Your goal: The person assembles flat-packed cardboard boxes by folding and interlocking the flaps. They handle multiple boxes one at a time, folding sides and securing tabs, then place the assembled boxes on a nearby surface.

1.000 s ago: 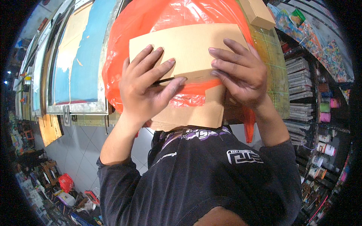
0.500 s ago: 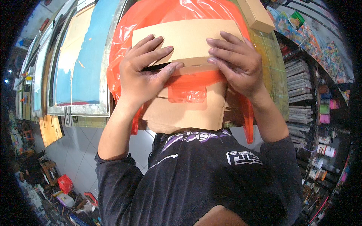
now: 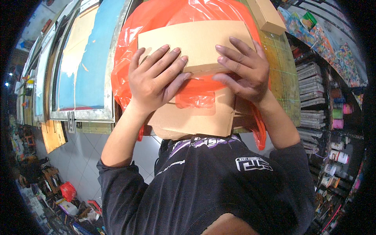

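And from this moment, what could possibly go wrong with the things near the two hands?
The cardboard box may crease if the left hand and right hand press its top hard. It seems to lie on the glossy orange bag, so it might slide. The flat cardboard lies close to the dark shirt, so a body movement could shift it.

Blue framed panel, stacked grey slats, pale tiled floor
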Tool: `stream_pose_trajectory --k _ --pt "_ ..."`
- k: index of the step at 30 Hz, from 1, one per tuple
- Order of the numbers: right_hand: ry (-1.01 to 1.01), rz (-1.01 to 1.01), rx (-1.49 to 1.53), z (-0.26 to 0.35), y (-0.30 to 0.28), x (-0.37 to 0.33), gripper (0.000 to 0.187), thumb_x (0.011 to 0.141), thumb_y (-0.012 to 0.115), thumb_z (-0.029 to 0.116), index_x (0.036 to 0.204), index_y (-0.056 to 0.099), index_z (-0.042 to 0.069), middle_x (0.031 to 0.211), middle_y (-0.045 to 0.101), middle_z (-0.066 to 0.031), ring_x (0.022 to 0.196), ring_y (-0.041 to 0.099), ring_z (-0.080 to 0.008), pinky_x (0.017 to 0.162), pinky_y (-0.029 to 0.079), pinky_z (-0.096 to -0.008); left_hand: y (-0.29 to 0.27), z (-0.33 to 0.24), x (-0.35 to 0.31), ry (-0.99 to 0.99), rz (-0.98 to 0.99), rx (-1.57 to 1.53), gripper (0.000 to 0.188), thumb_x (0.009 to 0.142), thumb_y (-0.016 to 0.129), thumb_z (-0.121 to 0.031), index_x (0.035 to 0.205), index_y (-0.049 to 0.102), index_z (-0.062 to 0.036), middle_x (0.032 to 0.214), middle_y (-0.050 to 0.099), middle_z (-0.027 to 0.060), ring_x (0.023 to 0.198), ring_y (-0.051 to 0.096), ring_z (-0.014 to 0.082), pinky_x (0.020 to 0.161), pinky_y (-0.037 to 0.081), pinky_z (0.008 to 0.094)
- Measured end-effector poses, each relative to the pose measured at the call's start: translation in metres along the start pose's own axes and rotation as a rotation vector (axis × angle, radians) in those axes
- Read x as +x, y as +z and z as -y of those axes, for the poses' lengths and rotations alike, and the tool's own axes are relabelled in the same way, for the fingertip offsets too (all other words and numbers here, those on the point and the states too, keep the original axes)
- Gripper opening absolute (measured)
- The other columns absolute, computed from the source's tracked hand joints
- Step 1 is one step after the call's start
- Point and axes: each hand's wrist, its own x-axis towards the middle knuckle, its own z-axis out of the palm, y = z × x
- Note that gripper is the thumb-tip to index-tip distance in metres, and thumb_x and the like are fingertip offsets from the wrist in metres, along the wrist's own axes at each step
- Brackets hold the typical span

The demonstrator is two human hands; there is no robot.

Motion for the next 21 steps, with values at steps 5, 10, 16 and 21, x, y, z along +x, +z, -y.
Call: stream_pose_trajectory --k 5,10,16,21 --pt "-0.050 0.019 -0.040 0.000 0.000 -0.001 0.029 0.067 0.077 0.022 0.093 0.067 0.012 0.111 0.066 -0.0030 0.112 0.056 -0.0282 0.090 0.036 -0.0474 0.000 0.001 -0.002 0.059 0.013 0.022 0.037 0.070 0.075 -0.029 0.103 0.068 -0.0136 0.106 0.067 0.0045 0.103 0.061 0.0231 0.083 0.044 0.0359" --pt "-0.063 0.036 -0.078 -0.001 0.001 -0.003 0.028 0.068 0.076 0.024 0.092 0.067 0.013 0.112 0.065 -0.0021 0.112 0.056 -0.0264 0.091 0.035 -0.0487 0.010 0.000 -0.009 0.046 -0.014 0.004 0.034 0.075 0.071 -0.030 0.106 0.066 -0.0164 0.107 0.066 0.0035 0.100 0.062 0.0224 0.079 0.045 0.0360" --pt "0.049 0.232 0.001 0.005 -0.023 0.010 0.022 0.075 0.071 0.018 0.096 0.067 0.013 0.114 0.064 -0.0045 0.115 0.055 -0.0272 0.098 0.031 -0.0517 -0.015 -0.001 0.005 -0.069 0.199 -0.229 0.037 0.078 0.068 -0.022 0.112 0.062 -0.0095 0.115 0.062 0.0105 0.111 0.056 0.0283 0.089 0.042 0.0401" --pt "0.267 0.125 0.355 -0.023 -0.034 0.041 0.038 0.084 0.062 0.032 0.117 0.060 0.012 0.129 0.052 -0.0155 0.122 0.046 -0.0334 0.104 0.027 -0.0497 -0.034 0.017 0.030 -0.306 0.162 -0.433 0.045 0.082 0.064 -0.024 0.121 0.054 -0.0028 0.125 0.054 0.0199 0.121 0.047 0.0357 0.100 0.035 0.0449"
